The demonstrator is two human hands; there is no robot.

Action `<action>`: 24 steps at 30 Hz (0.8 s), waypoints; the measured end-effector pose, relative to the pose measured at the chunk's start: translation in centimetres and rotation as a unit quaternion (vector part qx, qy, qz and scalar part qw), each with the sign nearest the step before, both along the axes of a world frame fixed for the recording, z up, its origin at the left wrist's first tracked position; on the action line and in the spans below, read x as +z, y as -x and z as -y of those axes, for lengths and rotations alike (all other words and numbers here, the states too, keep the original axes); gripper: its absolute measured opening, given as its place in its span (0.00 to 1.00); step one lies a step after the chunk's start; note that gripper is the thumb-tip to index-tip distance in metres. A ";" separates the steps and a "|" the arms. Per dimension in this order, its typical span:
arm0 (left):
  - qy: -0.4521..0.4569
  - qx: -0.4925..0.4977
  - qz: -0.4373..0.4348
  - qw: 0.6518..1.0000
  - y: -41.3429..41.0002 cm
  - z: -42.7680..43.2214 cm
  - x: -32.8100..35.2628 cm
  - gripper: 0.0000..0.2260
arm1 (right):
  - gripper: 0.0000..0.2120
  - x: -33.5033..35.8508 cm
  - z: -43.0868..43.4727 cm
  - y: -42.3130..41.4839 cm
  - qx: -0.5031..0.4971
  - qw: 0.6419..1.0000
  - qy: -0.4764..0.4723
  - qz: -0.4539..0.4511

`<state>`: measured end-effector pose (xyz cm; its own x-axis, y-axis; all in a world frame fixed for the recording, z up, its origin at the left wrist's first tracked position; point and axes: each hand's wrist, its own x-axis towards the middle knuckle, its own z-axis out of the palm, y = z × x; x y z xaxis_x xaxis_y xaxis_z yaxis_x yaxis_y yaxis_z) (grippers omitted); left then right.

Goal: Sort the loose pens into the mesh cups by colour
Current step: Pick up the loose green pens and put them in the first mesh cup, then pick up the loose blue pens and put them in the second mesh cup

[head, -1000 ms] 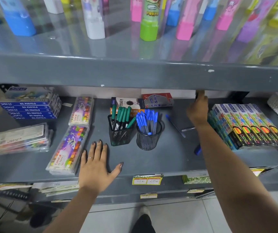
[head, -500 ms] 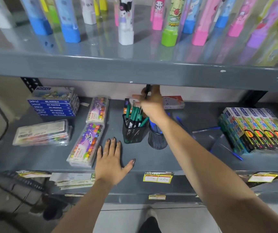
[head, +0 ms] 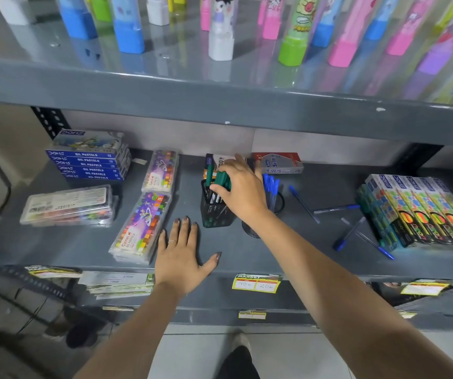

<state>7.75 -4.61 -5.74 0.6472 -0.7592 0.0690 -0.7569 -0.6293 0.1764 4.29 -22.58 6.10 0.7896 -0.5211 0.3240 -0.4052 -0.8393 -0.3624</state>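
A square black mesh cup (head: 214, 216) on the grey shelf holds several green-capped pens (head: 209, 175). My right hand (head: 243, 191) is over this cup, fingers curled down around a green pen among the caps at the cup's mouth. Just right of it, a round mesh cup (head: 279, 204) with blue pens (head: 270, 183) is partly hidden behind my right wrist. Several loose blue pens lie further right, among them a pen (head: 303, 203), a second pen (head: 334, 209) and a crossed pen (head: 348, 233). My left hand (head: 181, 253) rests flat with fingers spread, near the shelf's front edge.
Oil pastel boxes (head: 88, 162) and Camel pastel packs (head: 140, 228) fill the shelf's left side. Colour pencil boxes (head: 425, 212) stand at the right. Two pen boxes (head: 280, 162) sit behind the cups. The upper shelf's edge (head: 220, 102) hangs low overhead.
My right hand came from the shelf's right side to the green cup with a dark pen, then dropped from above the cup onto the green caps. My left hand stayed flat.
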 end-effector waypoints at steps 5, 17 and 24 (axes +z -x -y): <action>0.006 -0.003 0.010 1.000 0.0 0.1 -0.2 0.42 | 0.14 0.6 0.5 1.4 -0.018 0.997 0.080 -0.014; 0.014 -0.004 0.012 1.000 0.0 0.0 -0.2 0.43 | 0.26 -0.9 14.5 12.9 -0.446 0.875 -0.051 -0.182; 0.014 -0.005 0.016 1.000 0.0 0.1 -0.2 0.43 | 0.21 -5.4 17.6 17.2 -0.480 0.838 -0.084 -0.247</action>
<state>7.79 -4.68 -5.95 0.6365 -0.7633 0.1106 -0.7688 -0.6165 0.1696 -12.92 -40.20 0.74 -0.0026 -0.9982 -0.0596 -0.9995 0.0045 -0.0321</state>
